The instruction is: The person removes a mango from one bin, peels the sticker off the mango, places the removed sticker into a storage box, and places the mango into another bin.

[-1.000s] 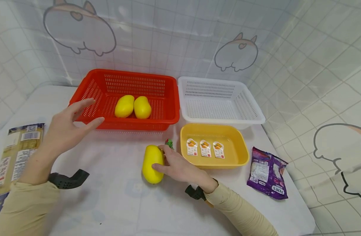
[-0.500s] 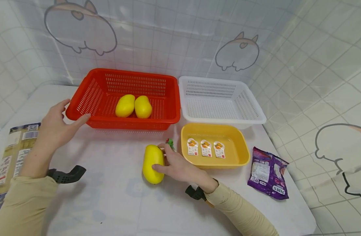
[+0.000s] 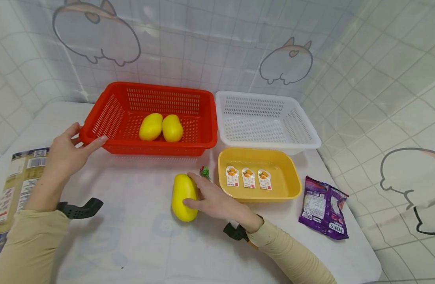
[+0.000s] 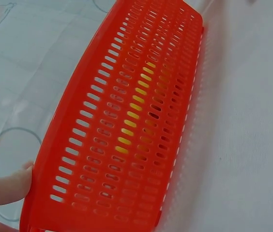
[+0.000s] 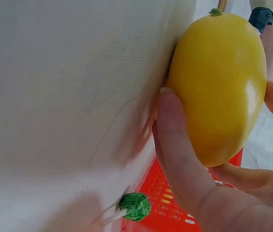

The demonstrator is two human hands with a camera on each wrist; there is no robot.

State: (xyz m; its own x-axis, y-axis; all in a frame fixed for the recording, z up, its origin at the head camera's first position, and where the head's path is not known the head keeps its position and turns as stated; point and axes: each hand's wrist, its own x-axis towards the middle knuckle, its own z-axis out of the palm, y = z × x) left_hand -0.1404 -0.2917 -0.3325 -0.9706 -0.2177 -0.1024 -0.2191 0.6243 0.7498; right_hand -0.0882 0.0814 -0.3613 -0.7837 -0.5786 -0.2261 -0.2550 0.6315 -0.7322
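A yellow mango (image 3: 184, 198) lies on the white table, and my right hand (image 3: 214, 198) holds it from its right side. In the right wrist view the fingers (image 5: 177, 140) curl against the mango (image 5: 219, 87), with the thumb on the opposite side. My left hand (image 3: 66, 154) grips the front left corner of the red basket (image 3: 160, 150), its thumb along the front rim. The left wrist view shows the thumb (image 4: 13, 186) against the basket's rim (image 4: 61, 101). Two more mangoes, one left (image 3: 150, 127) and one right (image 3: 172, 128), sit side by side inside the basket.
A white basket (image 3: 270, 146) stands right of the red one. In front of it is a yellow tray (image 3: 281, 173) with three mango-printed labels. A green-wrapped lollipop (image 3: 205, 172) lies near the right fingers. A purple packet (image 3: 324, 208) is far right, a beige packet (image 3: 16, 185) far left.
My left hand has moved left and down from above the red basket's edge onto its front left corner, and the basket's corner has shifted slightly left. The right hand stays on the mango.
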